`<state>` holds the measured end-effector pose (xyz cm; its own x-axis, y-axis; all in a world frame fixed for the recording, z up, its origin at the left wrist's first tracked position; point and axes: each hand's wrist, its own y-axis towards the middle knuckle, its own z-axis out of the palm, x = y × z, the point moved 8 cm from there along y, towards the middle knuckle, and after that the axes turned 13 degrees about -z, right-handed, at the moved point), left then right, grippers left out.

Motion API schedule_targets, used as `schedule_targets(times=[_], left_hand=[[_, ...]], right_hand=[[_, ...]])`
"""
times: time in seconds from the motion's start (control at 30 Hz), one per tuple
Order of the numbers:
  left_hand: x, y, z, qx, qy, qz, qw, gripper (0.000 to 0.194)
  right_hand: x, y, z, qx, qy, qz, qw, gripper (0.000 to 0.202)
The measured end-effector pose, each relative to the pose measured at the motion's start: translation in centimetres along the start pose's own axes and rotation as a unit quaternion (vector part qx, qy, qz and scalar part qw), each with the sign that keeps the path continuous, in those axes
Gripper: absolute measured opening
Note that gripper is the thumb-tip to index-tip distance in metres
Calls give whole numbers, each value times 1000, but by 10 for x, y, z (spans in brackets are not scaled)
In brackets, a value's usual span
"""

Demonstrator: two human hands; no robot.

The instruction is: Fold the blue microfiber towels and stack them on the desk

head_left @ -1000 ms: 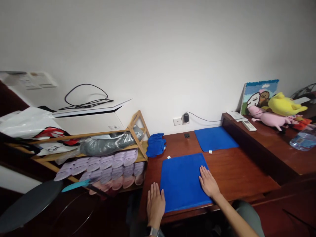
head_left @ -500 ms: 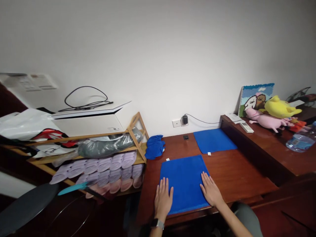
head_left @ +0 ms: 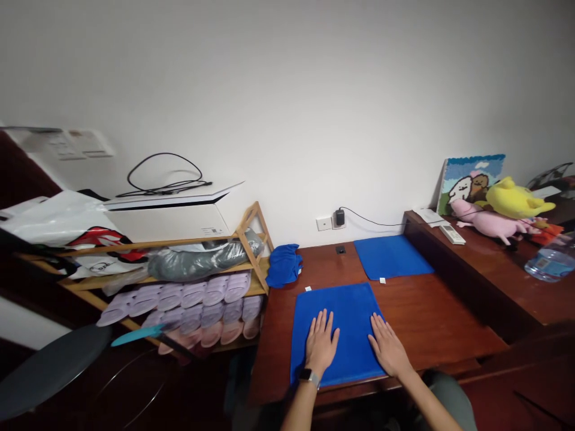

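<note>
lying palms down on the blue cloth (head_left: 348, 341), hands (head_left: 321, 343) flat, fingers extended

No word, brand or number can be read with certainty. The white plastic bag with red and black print (head_left: 63, 221) carries short, dark, script-like lettering low on its front, too small to make out. The long white cardboard box (head_left: 166, 222) has tiny lines of print beside a small dark square mark near the right end of its front, illegible. The clear plastic bottle (head_left: 548, 272) wears a blue label whose print is blurred. Small white tags at the edges of the flat blue cloth (head_left: 345, 305) and the farther flat blue cloth (head_left: 393, 254) show no readable text.
</note>
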<state>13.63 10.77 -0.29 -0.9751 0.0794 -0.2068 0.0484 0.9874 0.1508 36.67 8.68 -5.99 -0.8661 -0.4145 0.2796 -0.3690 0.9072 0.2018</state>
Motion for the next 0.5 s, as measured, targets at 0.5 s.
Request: schedule_targets(times=[0.5], left_hand=[[-30, 87, 7, 0, -10, 43, 999, 57]], right_hand=[[-2, 145, -17, 51, 3, 5, 999, 68]])
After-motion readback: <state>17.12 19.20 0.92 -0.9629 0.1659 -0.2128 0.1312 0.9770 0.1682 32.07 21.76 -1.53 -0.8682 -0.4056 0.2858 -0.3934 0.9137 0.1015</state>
